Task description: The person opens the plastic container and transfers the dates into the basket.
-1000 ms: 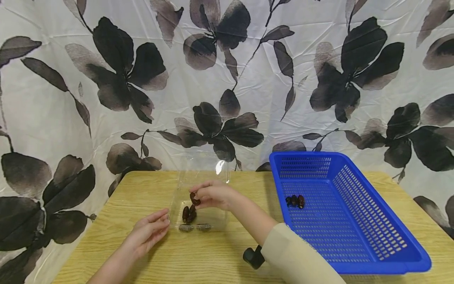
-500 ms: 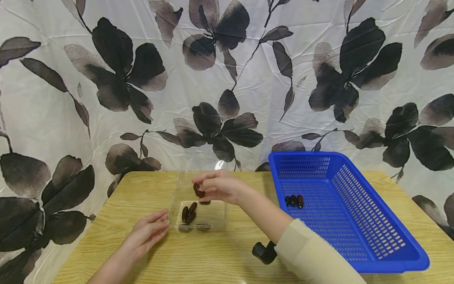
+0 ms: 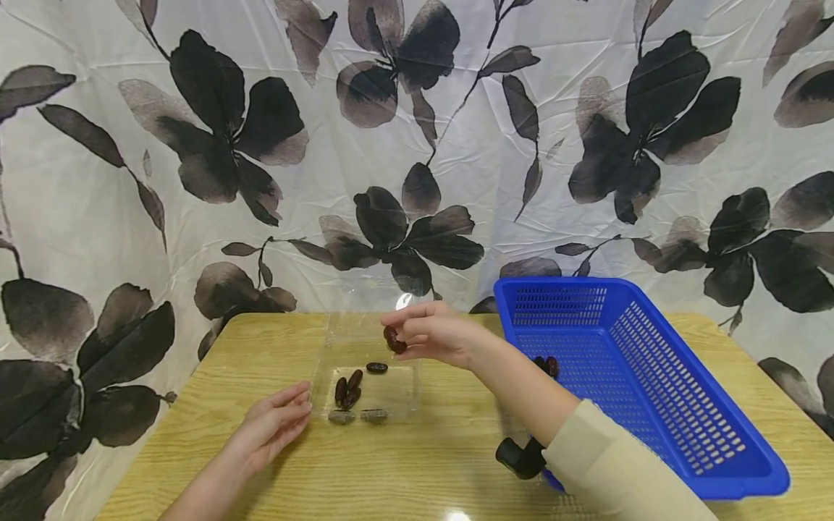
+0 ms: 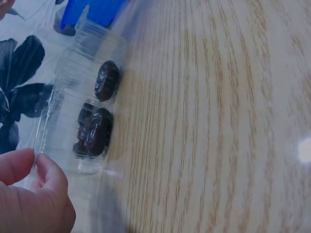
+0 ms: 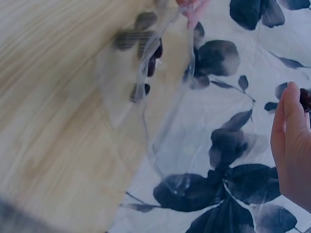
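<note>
Between the thumb and fingers of my right hand (image 3: pixel 443 336) is a dark brown date (image 3: pixel 394 340), held above the back right part of a clear plastic clamshell box (image 3: pixel 391 391). Its transparent lid stands raised at the back. Several dates (image 3: pixel 355 378) lie inside, most grouped at the left, with one date (image 3: pixel 376 367) apart behind them. Others show through the front wall. My left hand (image 3: pixel 276 423) is at the box's left side; in the left wrist view its thumb and finger (image 4: pixel 48 174) pinch the rim. The right wrist view catches only part of the held date (image 5: pixel 305 99).
A blue perforated basket (image 3: pixel 651 405) stands to the right, partly behind my right forearm, with dates (image 3: pixel 552 367) at its left side. A black wrist device (image 3: pixel 521 457) hangs under the right sleeve. Floral cloth (image 3: pixel 391 145) backs the wooden table (image 3: pixel 365 470).
My right hand has lifted the date from the group and moved right and up with it. A date behind the group has come into view. The left hand has stayed at the box.
</note>
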`<move>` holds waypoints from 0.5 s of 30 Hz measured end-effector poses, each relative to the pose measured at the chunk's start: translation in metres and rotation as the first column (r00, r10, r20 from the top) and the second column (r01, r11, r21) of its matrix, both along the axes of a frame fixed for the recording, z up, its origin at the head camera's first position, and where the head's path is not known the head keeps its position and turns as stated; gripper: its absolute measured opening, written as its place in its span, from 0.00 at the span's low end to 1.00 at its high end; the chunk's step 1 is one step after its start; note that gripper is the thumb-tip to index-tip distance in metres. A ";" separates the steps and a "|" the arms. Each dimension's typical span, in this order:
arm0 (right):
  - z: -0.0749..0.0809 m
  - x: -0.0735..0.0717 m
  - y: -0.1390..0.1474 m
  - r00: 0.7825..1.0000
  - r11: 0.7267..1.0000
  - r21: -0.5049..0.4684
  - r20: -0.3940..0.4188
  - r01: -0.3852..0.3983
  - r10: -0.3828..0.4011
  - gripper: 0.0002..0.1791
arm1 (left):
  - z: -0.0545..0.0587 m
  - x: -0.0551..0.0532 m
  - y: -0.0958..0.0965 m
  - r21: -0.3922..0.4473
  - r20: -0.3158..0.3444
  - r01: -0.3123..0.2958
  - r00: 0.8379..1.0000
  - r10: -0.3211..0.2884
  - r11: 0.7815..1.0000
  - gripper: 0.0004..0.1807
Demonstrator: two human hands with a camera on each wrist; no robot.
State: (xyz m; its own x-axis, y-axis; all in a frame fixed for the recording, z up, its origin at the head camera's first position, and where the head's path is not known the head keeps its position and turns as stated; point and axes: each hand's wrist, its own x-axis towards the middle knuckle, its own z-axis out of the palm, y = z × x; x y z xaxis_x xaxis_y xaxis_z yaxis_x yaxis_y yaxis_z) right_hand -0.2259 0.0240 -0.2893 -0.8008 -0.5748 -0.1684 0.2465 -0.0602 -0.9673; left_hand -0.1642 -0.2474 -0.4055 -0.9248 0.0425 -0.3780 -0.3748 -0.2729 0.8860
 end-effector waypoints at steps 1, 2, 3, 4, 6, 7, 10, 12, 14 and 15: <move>0.000 0.000 0.003 1.000 1.000 0.001 -0.001 0.003 -0.003 0.26 | 0.000 0.000 0.000 0.001 0.002 -0.003 1.000 0.003 1.000 0.38; 0.001 0.000 0.006 1.000 1.000 0.003 -0.004 0.008 -0.008 0.26 | 0.000 0.000 0.000 0.003 0.000 -0.003 1.000 0.003 1.000 0.37; 0.001 -0.001 0.009 1.000 1.000 0.002 -0.005 0.013 -0.013 0.26 | 0.000 0.000 0.000 0.004 0.000 -0.006 1.000 0.006 1.000 0.37; 0.001 -0.001 0.012 1.000 1.000 0.000 -0.007 0.020 -0.020 0.26 | -0.001 0.000 0.001 0.003 -0.001 -0.007 1.000 0.007 1.000 0.37; 0.000 -0.002 0.019 1.000 1.000 0.000 -0.008 0.030 -0.030 0.26 | -0.001 0.000 0.001 -0.002 -0.003 -0.010 1.000 0.010 1.000 0.36; 0.001 -0.003 0.022 0.999 0.999 0.002 -0.005 0.034 -0.034 0.27 | -0.002 0.000 0.001 -0.004 -0.003 -0.008 1.000 0.008 1.000 0.37; 0.002 -0.003 0.033 0.999 0.999 0.006 -0.016 0.042 -0.042 0.28 | -0.002 0.000 0.001 -0.009 0.000 -0.003 1.000 0.003 1.000 0.38; 0.004 -0.004 0.040 0.999 0.999 0.008 -0.021 0.048 -0.048 0.29 | -0.002 0.000 0.000 -0.007 0.001 -0.001 1.000 0.001 1.000 0.39; 0.006 -0.004 0.048 0.998 0.998 0.011 -0.033 0.061 -0.061 0.29 | -0.001 0.000 0.000 -0.002 0.001 -0.002 1.000 0.002 1.000 0.38; 0.008 -0.004 0.051 0.997 0.997 0.010 -0.031 0.071 -0.071 0.29 | -0.001 0.000 -0.001 0.002 -0.004 0.003 1.000 -0.003 1.000 0.38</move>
